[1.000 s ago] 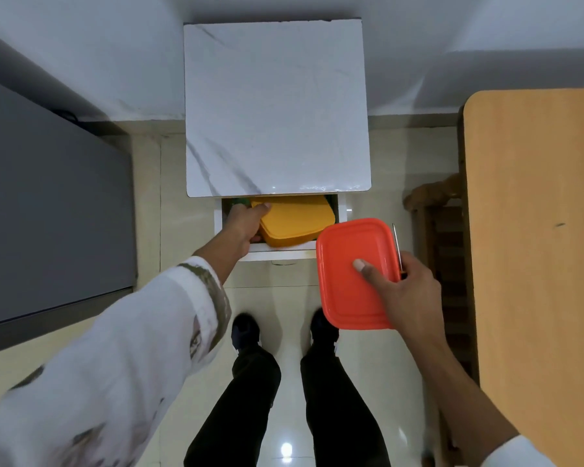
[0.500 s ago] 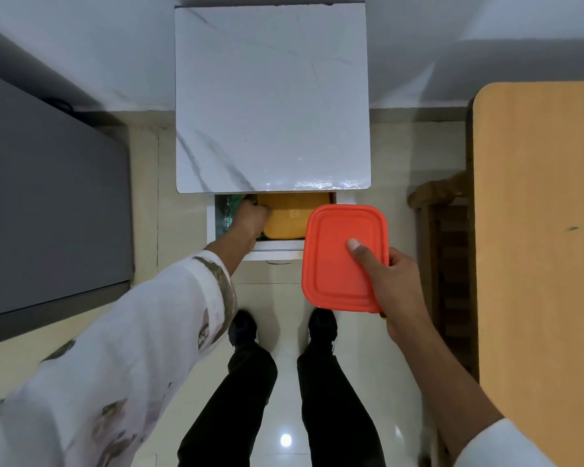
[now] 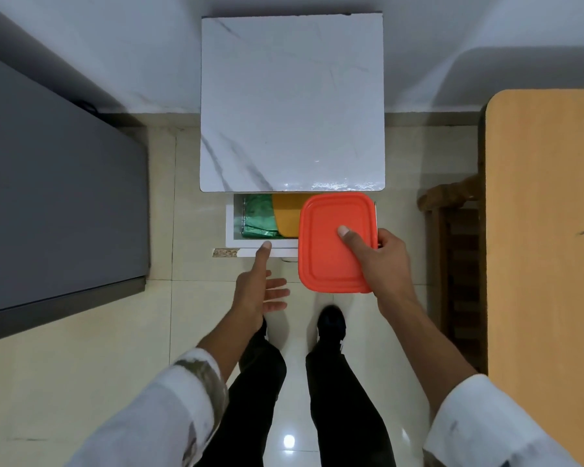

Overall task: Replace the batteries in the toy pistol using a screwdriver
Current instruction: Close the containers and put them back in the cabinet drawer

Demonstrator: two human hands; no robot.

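My right hand grips a red lidded plastic box, thumb on top of the lid, holding it over the right part of the open white drawer. A thin metal shaft, perhaps the screwdriver, peeks out along the box's right edge by my fingers. My left hand is open with fingers spread; its thumb tip touches the drawer's front edge. Inside the drawer lie a yellow box and a green plastic bag. No toy pistol shows.
The drawer belongs to a white marble-top cabinet against the wall. A dark grey surface fills the left, a wooden table the right, with a wooden chair beside it. My feet stand on pale tiles.
My left hand has come out of the drawer, off the yellow box, and now touches the drawer front, open. The red box has shifted up over the drawer's right part.
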